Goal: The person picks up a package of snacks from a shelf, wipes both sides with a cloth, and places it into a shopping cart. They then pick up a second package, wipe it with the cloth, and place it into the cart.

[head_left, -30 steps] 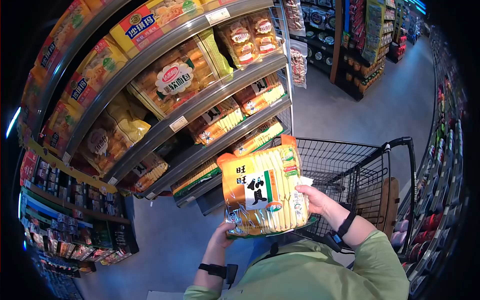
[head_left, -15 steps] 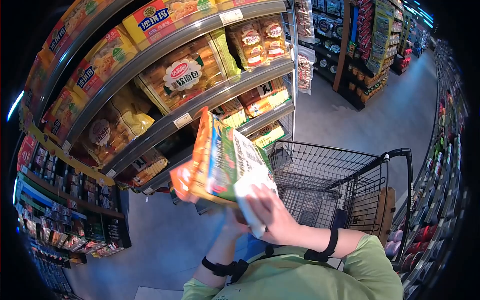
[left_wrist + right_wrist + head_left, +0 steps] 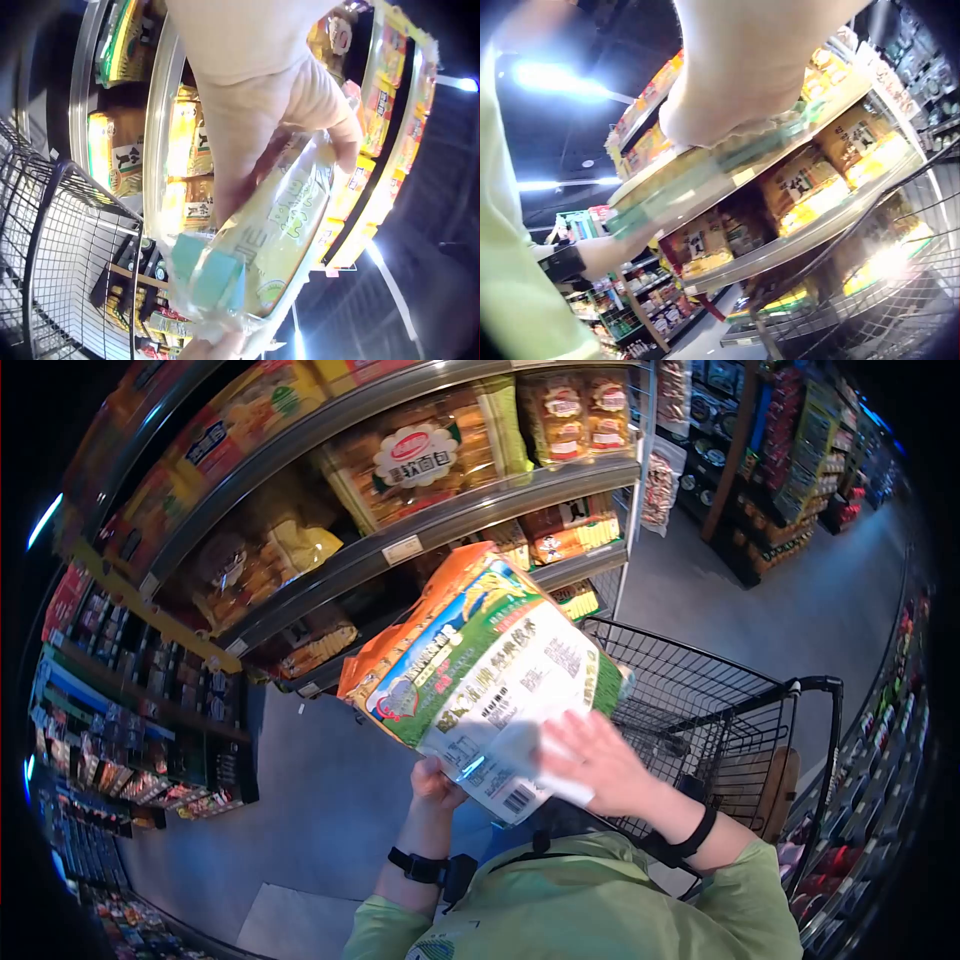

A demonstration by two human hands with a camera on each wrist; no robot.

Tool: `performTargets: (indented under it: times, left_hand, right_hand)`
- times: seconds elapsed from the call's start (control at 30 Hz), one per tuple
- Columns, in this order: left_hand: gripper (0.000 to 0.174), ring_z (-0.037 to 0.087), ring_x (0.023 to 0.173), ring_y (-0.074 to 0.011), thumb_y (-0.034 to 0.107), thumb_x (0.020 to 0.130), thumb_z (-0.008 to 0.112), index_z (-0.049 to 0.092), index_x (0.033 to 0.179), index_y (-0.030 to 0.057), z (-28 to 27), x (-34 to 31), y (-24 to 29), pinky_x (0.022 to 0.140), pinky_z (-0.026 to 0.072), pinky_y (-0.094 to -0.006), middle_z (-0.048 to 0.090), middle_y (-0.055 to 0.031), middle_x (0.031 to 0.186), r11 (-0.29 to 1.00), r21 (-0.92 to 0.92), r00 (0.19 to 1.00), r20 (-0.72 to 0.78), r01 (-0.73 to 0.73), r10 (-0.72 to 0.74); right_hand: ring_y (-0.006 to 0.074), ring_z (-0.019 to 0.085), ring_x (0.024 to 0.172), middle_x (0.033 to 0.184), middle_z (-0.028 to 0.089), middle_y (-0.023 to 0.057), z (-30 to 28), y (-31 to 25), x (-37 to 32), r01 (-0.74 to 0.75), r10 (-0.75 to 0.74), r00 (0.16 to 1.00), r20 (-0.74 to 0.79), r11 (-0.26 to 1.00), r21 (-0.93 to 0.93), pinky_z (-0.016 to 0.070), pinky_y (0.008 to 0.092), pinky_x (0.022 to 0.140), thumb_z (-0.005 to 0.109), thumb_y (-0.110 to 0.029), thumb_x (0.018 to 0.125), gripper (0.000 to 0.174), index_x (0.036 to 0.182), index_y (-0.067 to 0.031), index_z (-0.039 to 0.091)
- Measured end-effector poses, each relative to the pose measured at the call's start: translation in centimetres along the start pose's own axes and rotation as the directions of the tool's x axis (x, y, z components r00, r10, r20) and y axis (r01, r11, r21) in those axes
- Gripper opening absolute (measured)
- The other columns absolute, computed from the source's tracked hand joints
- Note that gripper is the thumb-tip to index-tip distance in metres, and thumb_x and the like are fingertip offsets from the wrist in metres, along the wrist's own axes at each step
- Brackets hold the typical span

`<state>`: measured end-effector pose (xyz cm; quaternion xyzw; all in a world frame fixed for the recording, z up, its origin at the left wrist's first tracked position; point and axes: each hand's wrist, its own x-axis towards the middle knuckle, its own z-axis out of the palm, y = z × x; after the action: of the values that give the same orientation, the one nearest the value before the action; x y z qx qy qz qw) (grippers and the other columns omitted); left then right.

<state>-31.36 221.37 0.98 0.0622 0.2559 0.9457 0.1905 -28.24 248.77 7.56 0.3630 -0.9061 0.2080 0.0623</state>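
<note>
A large bag of rice crackers (image 3: 500,670) is tilted in front of the body, its printed back with a white label panel and barcode facing up. My left hand (image 3: 436,782) grips its near left corner, thumb on top; the left wrist view shows the hand (image 3: 262,112) wrapped over the bag's end (image 3: 277,232). On the label panel, my right hand (image 3: 595,765) lies with fingers extended, slightly blurred, over a white sheet like a tissue (image 3: 515,750). Part of the sheet is hidden beneath the fingers. In the right wrist view the hand (image 3: 735,82) covers much of the bag's edge.
A black wire shopping cart (image 3: 690,690) stands on the right, close by the bag. Ahead, curved shelves (image 3: 500,510) hold bagged bread (image 3: 420,455) and more rice crackers (image 3: 570,540). A long shelf row (image 3: 870,760) runs along the right side; grey floor (image 3: 310,790) shows at left.
The bag has been turned over from its front to its back. My right hand has left the bag's right edge and now lies on the back with the white sheet. The view has shifted left.
</note>
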Motion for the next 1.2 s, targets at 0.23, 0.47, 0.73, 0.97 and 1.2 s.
performTargets:
  times: [0.23,0.47,0.73,0.97,1.2]
  left_hand:
    - [0.072,0.058,0.108,-0.028,0.018,0.071,0.068,0.038,0.133,-0.0029,0.8,-1.0,-0.5,0.089,0.0496,-0.0448,0.055,-0.0179,0.122,0.971,0.102,0.968,0.105,0.216,-0.226]
    - [0.066,0.056,0.112,-0.0268,0.003,0.07,0.067,0.041,0.131,-0.0008,1.3,-1.3,-2.5,0.095,0.0456,-0.0406,0.056,-0.0151,0.123,0.866,0.301,0.914,-0.06,0.399,-0.4]
    - [0.069,0.061,0.104,-0.0288,0.016,0.067,0.068,0.043,0.128,-0.0052,-0.4,-2.4,-0.8,0.087,0.0519,-0.0406,0.059,-0.0194,0.117,0.951,0.082,0.954,-0.001,0.298,-0.299]
    - [0.065,0.065,0.094,-0.0296,0.017,0.066,0.067,0.047,0.123,-0.006,-1.1,-2.0,0.5,0.081,0.0548,-0.0404,0.062,-0.0198,0.11,0.949,-0.007,0.949,-0.04,0.314,-0.314]
    - [0.058,0.066,0.09,-0.027,0.029,0.073,0.063,0.052,0.118,-0.0054,-0.4,0.5,1.9,0.078,0.0563,-0.0384,0.064,-0.0179,0.105,0.922,-0.04,0.919,-0.073,0.385,-0.387]
  right_hand:
    - [0.0394,0.014,0.139,0.15,0.018,0.0176,-1.0,2.4,1.7,-0.313,0.325,0.924,-0.203,0.946,0.089,0.0105,0.052,0.111,0.053,-0.024,0.087,0.061,0.143,-0.0169,0.031]
    - [0.0398,0.022,0.136,0.147,0.028,0.0146,-3.1,-1.6,5.8,0.017,-0.012,0.993,-0.114,0.999,0.038,0.011,0.0563,0.11,0.06,-0.018,0.079,0.06,0.136,-0.0173,0.041]
    - [0.0317,0.027,0.136,0.145,0.029,0.0166,-0.4,6.6,2.0,-0.368,0.392,0.887,-0.245,0.919,0.141,0.0212,0.0454,0.11,0.048,-0.021,0.092,0.053,0.14,-0.0084,0.032]
    - [0.0222,0.046,0.119,0.132,0.047,0.0138,4.5,8.5,-3.3,-0.344,0.689,0.665,0.288,-0.059,0.937,0.0345,0.0314,0.101,0.041,-0.038,0.098,0.055,0.135,0.0032,0.036]
    - [0.0238,0.059,0.105,0.121,0.055,0.0153,2.0,6.4,-4.1,-0.238,0.481,0.771,0.417,-0.389,0.89,0.051,0.0354,0.087,0.071,-0.019,0.08,0.066,0.132,0.0033,0.037]
